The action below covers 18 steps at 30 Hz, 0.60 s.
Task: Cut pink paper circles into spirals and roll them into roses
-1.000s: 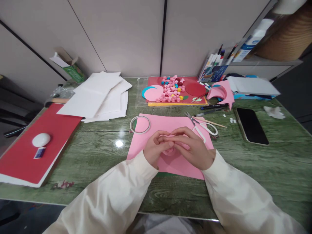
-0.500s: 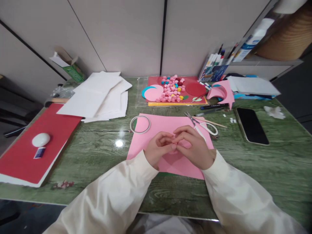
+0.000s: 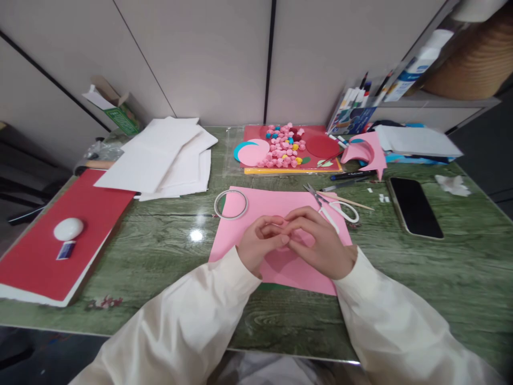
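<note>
Curled tighter than a second ago, fingers of the right hand [image 3: 324, 248] meet those of the left hand [image 3: 253, 247] above the pink sheet [image 3: 260, 200], anything pinched too hidden to tell, seemingly fine fingertip work calling for steadiness

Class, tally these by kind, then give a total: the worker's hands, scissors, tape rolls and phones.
Hands: 2 (left hand, right hand)
Scissors: 1 pair
Tape roll: 1
Phone: 1
Total: 5, counting the scissors as one
</note>
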Tool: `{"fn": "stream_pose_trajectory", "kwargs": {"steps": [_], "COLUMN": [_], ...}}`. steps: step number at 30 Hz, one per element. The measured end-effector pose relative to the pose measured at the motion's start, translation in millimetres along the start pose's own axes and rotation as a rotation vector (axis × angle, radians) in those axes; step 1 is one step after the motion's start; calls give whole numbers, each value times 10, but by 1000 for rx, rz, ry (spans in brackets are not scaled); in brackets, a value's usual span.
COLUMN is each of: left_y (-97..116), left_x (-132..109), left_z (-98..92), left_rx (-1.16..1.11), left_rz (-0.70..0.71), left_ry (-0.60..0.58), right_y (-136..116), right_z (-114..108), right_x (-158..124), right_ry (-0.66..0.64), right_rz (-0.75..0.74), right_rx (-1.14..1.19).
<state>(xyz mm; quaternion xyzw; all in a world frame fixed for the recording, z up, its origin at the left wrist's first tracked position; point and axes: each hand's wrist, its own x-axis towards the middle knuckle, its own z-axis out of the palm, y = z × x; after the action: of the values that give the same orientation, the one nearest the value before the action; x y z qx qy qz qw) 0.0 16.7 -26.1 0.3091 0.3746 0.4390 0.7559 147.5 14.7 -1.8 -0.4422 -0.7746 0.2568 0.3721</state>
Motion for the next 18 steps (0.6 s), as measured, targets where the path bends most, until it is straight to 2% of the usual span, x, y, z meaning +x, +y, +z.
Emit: {"fn": "stream_pose_trajectory", "kwargs": {"steps": [7, 13, 18], "left_y": [-3, 6, 2], "left_x": [5, -7, -17], "left_z": [-7, -2, 7], "left_rx": [1, 42, 28], "left_rz": [12, 4, 1], "left_ry": [7, 6, 11], "right_y": [33, 61, 42], "right_z": [-3, -9, -14], "right_x": [-18, -6, 2], "right_ry": [-75, 58, 98], "right_rz": [-53, 18, 77], "right_rx": [7, -16, 18]}}
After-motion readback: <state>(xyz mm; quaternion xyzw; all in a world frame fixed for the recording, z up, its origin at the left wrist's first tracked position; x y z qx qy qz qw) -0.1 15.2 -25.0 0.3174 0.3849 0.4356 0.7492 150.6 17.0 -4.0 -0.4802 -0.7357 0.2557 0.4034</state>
